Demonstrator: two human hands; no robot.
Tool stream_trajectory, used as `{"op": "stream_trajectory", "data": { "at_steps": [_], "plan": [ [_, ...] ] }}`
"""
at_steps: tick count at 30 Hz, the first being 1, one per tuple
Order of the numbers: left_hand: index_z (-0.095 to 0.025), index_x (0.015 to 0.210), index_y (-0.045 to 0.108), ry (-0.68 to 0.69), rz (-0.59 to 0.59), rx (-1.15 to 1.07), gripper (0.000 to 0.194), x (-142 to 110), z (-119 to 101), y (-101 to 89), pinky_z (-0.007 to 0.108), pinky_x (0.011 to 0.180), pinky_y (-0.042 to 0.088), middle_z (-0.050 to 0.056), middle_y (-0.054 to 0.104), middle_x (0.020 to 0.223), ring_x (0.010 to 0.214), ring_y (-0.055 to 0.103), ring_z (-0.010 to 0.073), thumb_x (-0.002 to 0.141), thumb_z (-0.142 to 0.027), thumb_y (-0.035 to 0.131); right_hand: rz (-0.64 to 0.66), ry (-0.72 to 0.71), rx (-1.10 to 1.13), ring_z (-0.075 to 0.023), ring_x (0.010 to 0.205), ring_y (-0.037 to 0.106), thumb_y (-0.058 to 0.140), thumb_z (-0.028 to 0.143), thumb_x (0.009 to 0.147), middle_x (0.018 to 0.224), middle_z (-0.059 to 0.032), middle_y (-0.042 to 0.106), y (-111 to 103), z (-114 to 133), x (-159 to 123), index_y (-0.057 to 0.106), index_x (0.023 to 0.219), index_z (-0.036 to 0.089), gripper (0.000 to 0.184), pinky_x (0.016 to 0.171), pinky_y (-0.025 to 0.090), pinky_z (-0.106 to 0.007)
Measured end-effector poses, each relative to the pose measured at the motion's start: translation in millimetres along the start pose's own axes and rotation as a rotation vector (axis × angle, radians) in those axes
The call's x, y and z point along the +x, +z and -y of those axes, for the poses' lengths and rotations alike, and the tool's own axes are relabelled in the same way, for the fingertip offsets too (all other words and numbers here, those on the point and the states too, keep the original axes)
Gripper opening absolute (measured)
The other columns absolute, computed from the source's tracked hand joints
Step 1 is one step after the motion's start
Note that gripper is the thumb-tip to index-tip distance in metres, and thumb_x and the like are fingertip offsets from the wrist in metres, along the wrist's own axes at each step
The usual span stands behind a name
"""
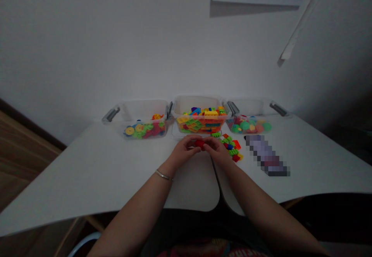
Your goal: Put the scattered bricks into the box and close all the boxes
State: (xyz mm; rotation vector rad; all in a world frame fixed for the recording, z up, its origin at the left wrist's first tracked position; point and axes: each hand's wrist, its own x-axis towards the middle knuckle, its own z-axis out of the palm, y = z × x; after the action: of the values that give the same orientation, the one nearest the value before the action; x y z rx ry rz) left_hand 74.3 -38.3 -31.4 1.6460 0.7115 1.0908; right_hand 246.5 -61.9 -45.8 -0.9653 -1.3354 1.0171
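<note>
My left hand (183, 151) and my right hand (217, 150) meet above the white table (116, 160), their fingers closed together on a red plastic building brick (199, 144). The fingers hide much of the brick. A small pile of loose green, red, blue and orange bricks (231, 147) lies just right of my right hand. A metal bangle (164, 175) circles my left wrist.
Several clear plastic bins with grey clip handles stand in a row against the white wall. The left bin (142, 127) holds gears, the middle bin (200, 119) bricks, and the right bin (250, 124) round pieces. A pixelated, blurred object (266, 155) lies on the table at right.
</note>
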Motion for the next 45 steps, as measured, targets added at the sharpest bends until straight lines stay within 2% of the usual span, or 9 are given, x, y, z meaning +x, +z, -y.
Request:
{"op": "stream_trajectory", "data": {
  "at_steps": [6,11,18,21,26,29,33,37,45],
  "plan": [
    [-0.018,0.096,0.069,0.103,-0.001,0.342,0.018,0,-5,1.2,0.025,0.07,0.055,0.006,0.066,0.097,0.085,0.063,0.0148,0.078,-0.017,0.069,0.027,0.079,0.043,-0.0196,0.078,0.066,0.068,0.042,0.075,0.085,-0.0018,0.068,4,3,-2,0.057,0.089,0.026,0.024,0.075,0.055,-0.038],
    [-0.018,0.092,0.069,0.181,-0.025,0.52,0.017,2,-7,0.5,0.027,0.075,0.054,0.004,0.069,0.091,0.084,0.064,0.0147,0.076,-0.014,0.072,0.024,0.094,-0.006,-0.0192,0.085,0.067,0.074,0.036,0.067,0.089,-0.0014,0.068,6,3,-1,0.055,0.088,0.025,0.031,0.083,0.053,-0.038],
    [-0.017,0.099,0.07,-0.022,0.018,0.373,0.022,2,-3,-2.1,0.03,0.073,0.055,0.007,0.072,0.096,0.083,0.068,0.0179,0.078,-0.02,0.069,0.019,0.155,-0.008,-0.0198,0.079,0.067,0.072,0.037,0.067,0.085,-0.0028,0.069,4,2,0,0.057,0.087,0.023,0.028,0.078,0.054,-0.039],
    [-0.017,0.108,0.065,-0.113,-0.022,0.271,0.026,0,-6,-2.7,0.028,0.068,0.055,0.006,0.073,0.09,0.074,0.069,0.0158,0.083,-0.022,0.061,-0.048,0.067,-0.082,-0.0209,0.077,0.067,0.069,0.039,0.071,0.084,-0.0044,0.069,2,9,0,0.061,0.09,0.023,0.026,0.077,0.055,-0.041],
    [-0.019,0.122,0.048,-0.133,-0.096,0.171,0.041,-3,-14,-3.7,0.024,0.055,0.05,0.01,0.072,0.107,0.064,0.066,0.0123,0.085,-0.033,0.058,-0.263,-0.206,-0.299,-0.0218,0.09,0.064,0.059,0.039,0.083,0.102,-0.0077,0.067,-12,37,11,0.065,0.098,0.024,0.022,0.079,0.054,-0.04],
    [-0.019,0.12,0.044,-0.142,-0.142,0.154,0.042,-5,-13,-5.8,0.023,0.053,0.047,0.006,0.073,0.089,0.057,0.062,0.0114,0.085,-0.04,0.057,-0.408,-0.363,-0.447,-0.0225,0.093,0.063,0.059,0.036,0.084,0.104,-0.0084,0.067,-24,53,27,0.064,0.102,0.022,0.024,0.083,0.051,-0.04],
    [-0.019,0.102,0.047,-0.147,-0.193,0.126,0.036,-7,-8,-11.2,0.022,0.05,0.044,-0.005,0.062,0.06,0.049,0.055,0.0108,0.082,-0.047,0.058,-0.57,-0.433,-0.7,-0.0258,0.095,0.06,0.06,0.036,0.082,0.099,-0.0088,0.069,-39,64,54,0.064,0.099,0.02,0.024,0.088,0.047,-0.044],
    [-0.018,0.084,0.055,-0.135,-0.196,0.226,0.027,-7,-8,-15.8,0.022,0.051,0.042,-0.005,0.056,0.057,0.049,0.052,0.0097,0.081,-0.045,0.059,-0.492,-0.404,-0.887,-0.0287,0.095,0.058,0.052,0.03,0.085,0.091,-0.0103,0.07,-46,64,73,0.068,0.09,0.02,0.02,0.091,0.043,-0.047],
    [-0.017,0.098,0.059,-0.133,-0.163,0.169,0.033,-6,-12,-10.5,0.022,0.051,0.041,-0.005,0.055,0.059,0.05,0.051,0.0088,0.083,-0.047,0.056,-0.345,-0.485,-1.072,-0.0283,0.099,0.058,0.043,0.024,0.089,0.09,-0.0116,0.071,-41,50,77,0.068,0.078,0.02,0.027,0.101,0.037,-0.051]
  ]
}}
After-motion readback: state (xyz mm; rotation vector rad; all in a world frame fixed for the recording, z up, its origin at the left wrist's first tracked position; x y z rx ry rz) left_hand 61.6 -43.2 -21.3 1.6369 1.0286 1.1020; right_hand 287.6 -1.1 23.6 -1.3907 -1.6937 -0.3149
